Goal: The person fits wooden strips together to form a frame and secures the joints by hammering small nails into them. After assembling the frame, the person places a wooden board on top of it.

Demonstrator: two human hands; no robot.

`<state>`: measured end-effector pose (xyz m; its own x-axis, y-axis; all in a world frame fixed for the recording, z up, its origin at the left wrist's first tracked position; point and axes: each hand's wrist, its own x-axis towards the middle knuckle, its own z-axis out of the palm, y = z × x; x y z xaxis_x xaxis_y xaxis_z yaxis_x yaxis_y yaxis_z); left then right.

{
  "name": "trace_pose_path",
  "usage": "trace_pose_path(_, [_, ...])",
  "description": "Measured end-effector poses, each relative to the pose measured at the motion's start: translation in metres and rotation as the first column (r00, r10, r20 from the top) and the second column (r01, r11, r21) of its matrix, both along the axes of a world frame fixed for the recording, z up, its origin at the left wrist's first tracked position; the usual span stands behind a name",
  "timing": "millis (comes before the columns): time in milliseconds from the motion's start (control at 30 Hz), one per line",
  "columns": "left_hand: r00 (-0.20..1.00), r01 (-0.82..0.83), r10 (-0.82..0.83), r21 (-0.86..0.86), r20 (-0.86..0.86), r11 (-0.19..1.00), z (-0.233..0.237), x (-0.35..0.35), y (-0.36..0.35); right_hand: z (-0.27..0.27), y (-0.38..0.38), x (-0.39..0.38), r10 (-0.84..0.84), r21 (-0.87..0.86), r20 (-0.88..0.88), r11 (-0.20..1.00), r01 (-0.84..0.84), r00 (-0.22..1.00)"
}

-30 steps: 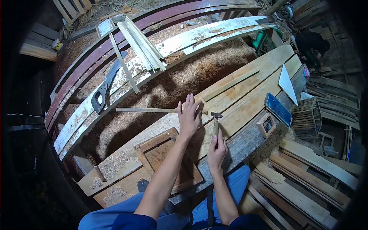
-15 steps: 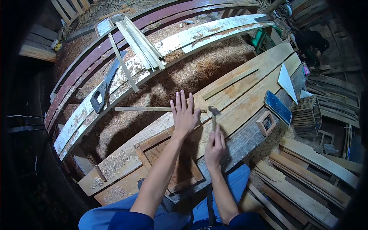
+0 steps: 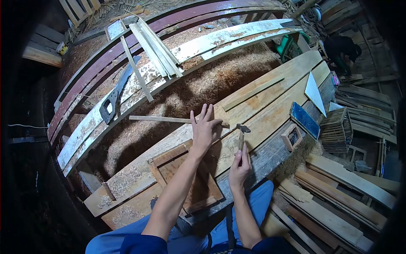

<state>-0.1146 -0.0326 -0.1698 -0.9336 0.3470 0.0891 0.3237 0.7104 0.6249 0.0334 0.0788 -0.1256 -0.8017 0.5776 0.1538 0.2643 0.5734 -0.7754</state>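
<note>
Head view: left hand [image 3: 205, 129] spread flat on strip [image 3: 156, 119]
right hand [image 3: 239, 167]: clenched round hammer [image 3: 242, 135]
tip: probably short taps, fingers clear

Small hammer [image 3: 241, 139] poised head-up; thin wooden strip [image 3: 160, 120] lies flat across plank [image 3: 270, 97].

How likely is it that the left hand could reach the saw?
Probably yes, with a lean: only sawdust lies between the left hand and the saw, nothing blocking. But that hand presses on a thin wooden strip.
</note>
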Motion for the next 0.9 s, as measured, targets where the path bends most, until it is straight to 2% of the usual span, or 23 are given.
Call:
trace_pose_path(133, [0.992, 0.047, -0.049, -0.02, -0.116, 0.999, -0.002, -0.001, -0.005, 0.006, -0.001, 0.002, 0.015, 0.004, 0.015, 1.0, -0.015, 1.0])
trace_pose_path(200, [0.991, 0.074, -0.056, 0.156, -0.118, 0.985, 0.004, -0.005, -0.011, 0.009, -0.001, 0.002, 0.013, -0.003, 0.024, 1.0, -0.013, 1.0])
trace_pose_path(300, [0.993, 0.098, -0.077, 0.239, -0.094, 0.966, 0.026, -0.012, -0.02, 0.013, -0.001, -0.005, 0.022, -0.019, 0.021, 1.0, -0.022, 1.0])
trace_pose_path(333, [0.985, 0.1, -0.056, 0.271, -0.165, 0.957, 0.025, -0.015, -0.021, 0.014, -0.001, -0.007, 0.027, -0.03, 0.019, 0.999, -0.027, 0.999])
trace_pose_path(433, [0.992, 0.098, -0.069, 0.287, -0.109, 0.953, 0.038, -0.02, -0.028, 0.023, -0.004, -0.018, 0.046, -0.06, 0.004, 0.997, -0.046, 0.999])
trace_pose_path(500, [0.985, 0.102, -0.054, 0.293, -0.166, 0.951, 0.043, -0.026, -0.029, 0.025, -0.006, -0.022, 0.06, -0.033, -0.018, 0.998, -0.061, 0.998])
trace_pose_path(633, [0.996, 0.032, -0.004, 0.326, -0.086, 0.945, 0.066, -0.028, -0.027, 0.051, -0.016, -0.027, 0.11, 0.009, -0.035, 0.994, -0.11, 0.993])
trace_pose_path(733, [0.994, 0.066, -0.091, 0.361, 0.052, 0.93, 0.071, -0.036, -0.016, 0.066, -0.023, -0.022, 0.105, -0.041, 0.025, 0.994, -0.103, 0.994])
trace_pose_path(833, [0.983, 0.117, -0.158, 0.351, 0.091, 0.929, 0.071, -0.034, -0.001, 0.077, -0.024, -0.014, 0.087, -0.077, 0.004, 0.993, -0.087, 0.996])
trace_pose_path(900, [0.986, 0.09, -0.133, 0.358, 0.098, 0.929, 0.074, -0.031, 0.004, 0.065, -0.02, -0.01, 0.073, -0.071, -0.034, 0.995, -0.076, 0.997])
